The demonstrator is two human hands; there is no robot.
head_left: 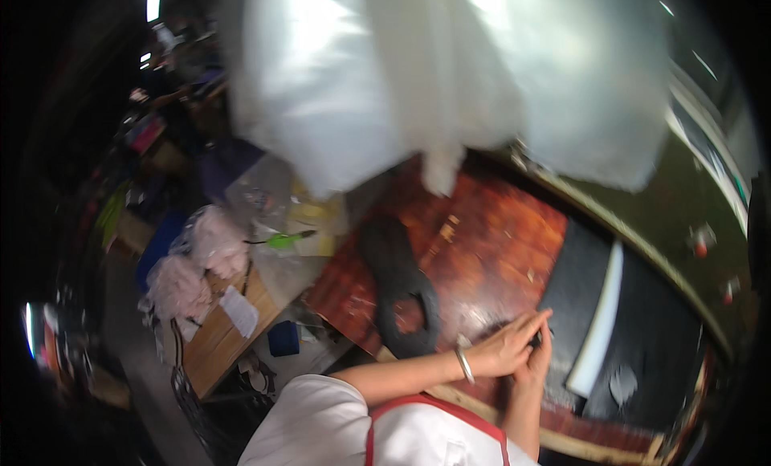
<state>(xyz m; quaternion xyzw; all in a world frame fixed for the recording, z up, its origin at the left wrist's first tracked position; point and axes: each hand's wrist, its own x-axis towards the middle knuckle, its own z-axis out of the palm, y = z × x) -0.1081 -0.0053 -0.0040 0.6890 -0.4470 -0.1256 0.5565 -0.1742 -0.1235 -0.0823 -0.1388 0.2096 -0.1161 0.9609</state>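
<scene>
Over the near right part of a glossy red-brown board (pixel 490 225), my left hand (pixel 506 350), with a pale bangle at its wrist, meets my right hand (pixel 532 363). The fingers of both are stretched out, and the palms lie against each other. A small dark spot shows between them, too blurred to name. Left of my hands rests a long black piece (pixel 393 265) with rounded ends and an oval opening at its near end. To the right, a curved white strip (pixel 600 325) lies on a dark mat (pixel 650 321).
Large translucent plastic sheets or bags (pixel 434 73) hang across the top. On the left, plastic-wrapped pink bundles (pixel 213 241) and a paper slip (pixel 238 311) sit on a wooden table (pixel 221 350). A bright green tool (pixel 285 240) lies beyond. A green surface (pixel 683 233) borders the far right.
</scene>
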